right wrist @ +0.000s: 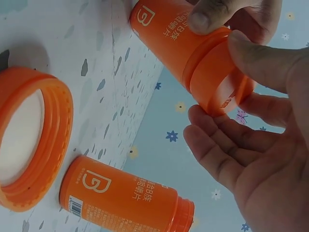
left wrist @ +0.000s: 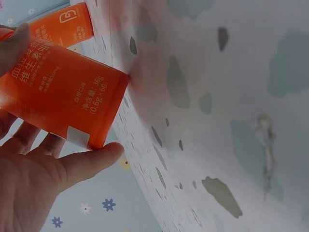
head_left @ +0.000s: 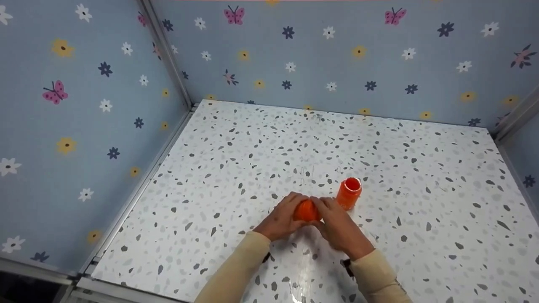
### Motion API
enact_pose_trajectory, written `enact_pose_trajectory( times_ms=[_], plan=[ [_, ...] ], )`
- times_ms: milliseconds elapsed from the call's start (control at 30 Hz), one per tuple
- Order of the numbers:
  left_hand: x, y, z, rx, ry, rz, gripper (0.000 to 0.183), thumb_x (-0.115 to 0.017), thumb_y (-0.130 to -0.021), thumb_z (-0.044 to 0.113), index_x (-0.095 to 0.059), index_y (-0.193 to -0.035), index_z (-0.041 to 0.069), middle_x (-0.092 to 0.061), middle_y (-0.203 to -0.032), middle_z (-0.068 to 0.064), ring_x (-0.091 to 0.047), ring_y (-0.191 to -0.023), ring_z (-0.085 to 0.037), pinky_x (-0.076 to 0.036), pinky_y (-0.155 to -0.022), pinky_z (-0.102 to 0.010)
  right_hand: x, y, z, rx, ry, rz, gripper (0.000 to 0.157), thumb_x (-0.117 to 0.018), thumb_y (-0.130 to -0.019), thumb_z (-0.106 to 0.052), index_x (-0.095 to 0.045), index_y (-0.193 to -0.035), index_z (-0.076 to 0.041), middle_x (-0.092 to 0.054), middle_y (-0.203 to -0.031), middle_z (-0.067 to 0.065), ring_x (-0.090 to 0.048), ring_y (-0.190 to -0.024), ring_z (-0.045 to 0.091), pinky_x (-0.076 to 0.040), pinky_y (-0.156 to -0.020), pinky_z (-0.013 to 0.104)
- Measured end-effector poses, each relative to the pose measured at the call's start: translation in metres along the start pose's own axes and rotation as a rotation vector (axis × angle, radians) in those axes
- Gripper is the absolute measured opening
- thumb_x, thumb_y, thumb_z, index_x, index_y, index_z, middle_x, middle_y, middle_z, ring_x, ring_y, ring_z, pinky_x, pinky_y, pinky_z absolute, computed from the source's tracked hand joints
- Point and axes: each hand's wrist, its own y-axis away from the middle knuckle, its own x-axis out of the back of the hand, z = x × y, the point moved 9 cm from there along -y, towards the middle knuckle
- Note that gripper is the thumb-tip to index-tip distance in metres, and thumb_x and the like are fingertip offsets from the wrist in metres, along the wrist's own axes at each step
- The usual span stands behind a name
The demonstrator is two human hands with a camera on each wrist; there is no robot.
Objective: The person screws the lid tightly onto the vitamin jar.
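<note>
Before me in the head view, an orange plastic bottle (head_left: 306, 211) sits between my two hands. My left hand (head_left: 280, 219) holds its body; in the left wrist view the thumb lies along the base edge of the printed bottle (left wrist: 67, 96). My right hand (head_left: 342, 229) has its thumb and fingers around the orange cap (right wrist: 205, 79) at the bottle's top, seen in the right wrist view. Just beyond the right hand a second orange bottle (head_left: 348, 195) stands upright with its mouth uncovered. A loose orange lid (right wrist: 60, 121) with a white liner lies close to the right wrist camera.
A white speckled tabletop (head_left: 236, 168) spreads around the hands. Blue panels with flowers and butterflies (head_left: 320, 63) rise behind it and at both sides, joined by metal frame edges (head_left: 168, 54).
</note>
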Motion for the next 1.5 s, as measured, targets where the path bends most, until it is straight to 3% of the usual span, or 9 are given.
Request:
enact_pose_trajectory(
  times_ms=[267, 500, 700, 867, 1033, 1133, 1367, 1500],
  plan=[
    [-0.002, -0.002, 0.001, 0.0, -0.031, 0.013, 0.054, -0.077, -0.089, 0.022, -0.052, -0.135, 0.009, -0.051, -0.134, -0.006, -0.055, -0.12, -0.019, -0.049, -0.1, -0.032, 0.0, -0.001, 0.001, 0.01, 0.003, -0.003, 0.063, -0.08, -0.085, -0.012, -0.051, -0.138, 0.005, -0.061, -0.12, 0.019, -0.059, -0.109, 0.032, -0.053, -0.094, 0.044],
    [0.0, 0.0, 0.001, -0.018, -0.017, 0.033, 0.053, -0.078, -0.088, 0.018, -0.052, -0.134, 0.009, -0.052, -0.132, -0.006, -0.055, -0.117, -0.019, -0.049, -0.1, -0.033, 0.003, -0.001, -0.001, 0.105, -0.039, 0.036, 0.06, -0.079, -0.085, -0.009, -0.052, -0.136, 0.007, -0.06, -0.114, 0.019, -0.059, -0.103, 0.032, -0.054, -0.09, 0.043],
    [0.002, 0.003, -0.003, -0.008, 0.039, 0.037, 0.054, -0.079, -0.086, 0.012, -0.053, -0.132, 0.007, -0.054, -0.128, -0.006, -0.057, -0.115, -0.018, -0.048, -0.101, -0.032, -0.004, 0.0, 0.008, 0.027, -0.122, -0.026, 0.063, -0.077, -0.087, -0.011, -0.048, -0.141, 0.004, -0.057, -0.126, 0.017, -0.056, -0.115, 0.031, -0.05, -0.099, 0.044],
    [0.008, 0.005, -0.006, 0.005, 0.059, 0.063, 0.055, -0.08, -0.085, 0.009, -0.052, -0.132, 0.005, -0.057, -0.127, -0.007, -0.057, -0.115, -0.02, -0.046, -0.103, -0.036, -0.005, -0.002, 0.013, -0.052, -0.164, -0.024, 0.059, -0.078, -0.086, -0.007, -0.05, -0.137, 0.006, -0.06, -0.121, 0.016, -0.059, -0.109, 0.032, -0.051, -0.097, 0.046],
    [0.015, 0.004, -0.013, 0.042, 0.079, 0.086, 0.057, -0.08, -0.085, 0.012, -0.052, -0.135, 0.004, -0.059, -0.128, -0.008, -0.057, -0.116, -0.022, -0.046, -0.103, -0.038, -0.007, -0.01, 0.016, -0.113, -0.213, -0.024, 0.051, -0.077, -0.088, -0.007, -0.056, -0.133, 0.002, -0.065, -0.112, 0.012, -0.061, -0.1, 0.033, -0.053, -0.09, 0.043],
    [0.018, 0.004, -0.018, 0.056, 0.109, 0.1, 0.058, -0.079, -0.086, 0.012, -0.051, -0.136, 0.003, -0.06, -0.13, -0.009, -0.056, -0.12, -0.022, -0.044, -0.105, -0.038, -0.009, -0.014, 0.017, -0.13, -0.266, -0.034, 0.048, -0.075, -0.089, -0.006, -0.056, -0.134, -0.003, -0.067, -0.115, 0.008, -0.062, -0.1, 0.031, -0.054, -0.09, 0.042],
    [0.022, 0.007, -0.038, 0.192, 0.296, 0.103, 0.06, -0.076, -0.088, 0.006, -0.048, -0.142, 0.005, -0.056, -0.139, -0.009, -0.052, -0.129, -0.023, -0.043, -0.107, -0.043, -0.023, -0.016, 0.015, -0.151, -0.344, -0.133, 0.059, -0.069, -0.094, -0.008, -0.045, -0.148, -0.006, -0.062, -0.132, 0.011, -0.061, -0.112, 0.028, -0.049, -0.1, 0.047],
    [0.024, 0.006, -0.046, 0.247, 0.346, 0.107, 0.058, -0.074, -0.09, 0.007, -0.044, -0.14, 0.005, -0.053, -0.142, -0.011, -0.049, -0.134, -0.026, -0.041, -0.109, -0.046, -0.034, -0.015, 0.014, -0.179, -0.349, -0.22, 0.062, -0.065, -0.098, -0.014, -0.037, -0.153, -0.005, -0.053, -0.144, 0.014, -0.054, -0.127, 0.031, -0.04, -0.108, 0.05]
  ],
)
